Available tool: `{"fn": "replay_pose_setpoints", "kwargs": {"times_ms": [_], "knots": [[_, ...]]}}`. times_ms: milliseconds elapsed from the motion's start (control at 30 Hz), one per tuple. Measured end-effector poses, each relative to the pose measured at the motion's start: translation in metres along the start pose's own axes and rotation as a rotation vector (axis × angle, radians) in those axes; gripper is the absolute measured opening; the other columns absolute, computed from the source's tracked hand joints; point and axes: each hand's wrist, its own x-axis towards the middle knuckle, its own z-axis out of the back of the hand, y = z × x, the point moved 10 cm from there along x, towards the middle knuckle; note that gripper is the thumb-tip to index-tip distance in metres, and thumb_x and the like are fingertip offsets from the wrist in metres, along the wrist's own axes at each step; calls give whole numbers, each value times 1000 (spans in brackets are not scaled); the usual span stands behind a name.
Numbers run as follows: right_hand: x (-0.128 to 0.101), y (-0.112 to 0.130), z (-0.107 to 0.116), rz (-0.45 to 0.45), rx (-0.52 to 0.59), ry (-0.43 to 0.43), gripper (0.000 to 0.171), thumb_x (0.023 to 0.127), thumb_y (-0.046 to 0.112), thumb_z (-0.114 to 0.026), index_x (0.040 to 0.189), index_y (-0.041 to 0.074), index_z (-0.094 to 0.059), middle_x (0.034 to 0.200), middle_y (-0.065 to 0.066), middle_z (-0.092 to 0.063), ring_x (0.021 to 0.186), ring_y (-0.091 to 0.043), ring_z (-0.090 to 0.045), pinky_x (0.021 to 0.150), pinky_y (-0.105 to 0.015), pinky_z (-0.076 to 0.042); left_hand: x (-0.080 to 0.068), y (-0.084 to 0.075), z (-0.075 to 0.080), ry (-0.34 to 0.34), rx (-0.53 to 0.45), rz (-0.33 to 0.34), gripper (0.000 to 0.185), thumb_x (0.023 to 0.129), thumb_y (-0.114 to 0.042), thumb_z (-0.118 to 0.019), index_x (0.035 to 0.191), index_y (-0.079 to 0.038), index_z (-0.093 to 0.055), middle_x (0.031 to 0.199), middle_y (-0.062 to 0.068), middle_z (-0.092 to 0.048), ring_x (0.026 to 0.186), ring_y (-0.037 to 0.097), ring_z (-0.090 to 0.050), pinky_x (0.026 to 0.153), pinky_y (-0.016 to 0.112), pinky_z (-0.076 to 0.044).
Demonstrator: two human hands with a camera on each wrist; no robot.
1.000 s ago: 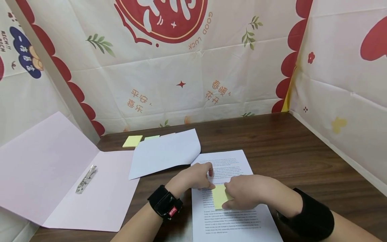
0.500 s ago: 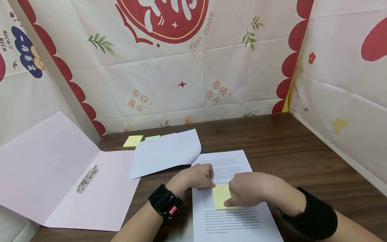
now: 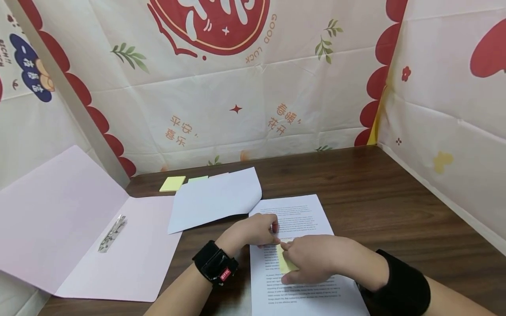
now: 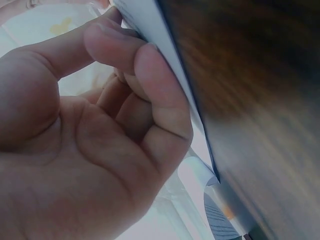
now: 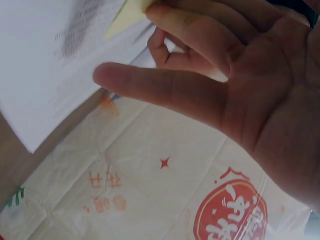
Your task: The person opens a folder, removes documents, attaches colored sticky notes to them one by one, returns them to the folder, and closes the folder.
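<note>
Since the earlier frame the right hand point(image 3: 316, 259) had slid leftward over the yellow sticky note point(image 3: 283, 263), covering most of the square, its straight fingers pressing it flat onto the printed sheet point(image 3: 294, 213). The left hand point(image 3: 257, 230) rested at that sheet's left edge, fingers curled with their tips on the paper, beside the note. A blank white sheet point(image 3: 215, 199) with a curling corner lay beyond the printed sheet on the dark wood-grain table point(image 3: 375, 188); left of it, an open pale pink folder point(image 3: 79, 228) with a metal clip.
</note>
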Motion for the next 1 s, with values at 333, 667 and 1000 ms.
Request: {"fn": "replay_pose_setpoints", "kwargs": {"times_ms": [333, 667, 1000], "knots": [[-9, -26, 6, -74, 119, 25, 41, 93, 52, -78, 92, 11, -70, 70, 2, -57, 62, -13, -51, 60, -31, -42, -3, 3, 1, -11, -48, 32, 20, 95, -22, -80, 96, -17, -62, 80, 0, -64, 61, 14, -59, 58, 26, -43], [-9, -31, 11, -64, 156, 17, 28, 94, 38, -80, 84, 13, -72, 65, 3, -57, 58, -12, -48, 57, -28, -38, -2, 3, 1, -9, -39, 31, 20, 96, -23, -80, 92, -18, -62, 79, -2, -64, 60, 12, -60, 57, 25, -44], [-3, -52, 20, -114, 119, -41, 27, 90, 26, -85, 100, 5, -71, 80, -2, -60, 71, -20, -56, 68, -36, -47, -2, 2, 2, -18, -27, 7, 18, 105, -36, -68, 104, -18, -70, 76, -2, -63, 60, 12, -60, 58, 27, -48]]}}
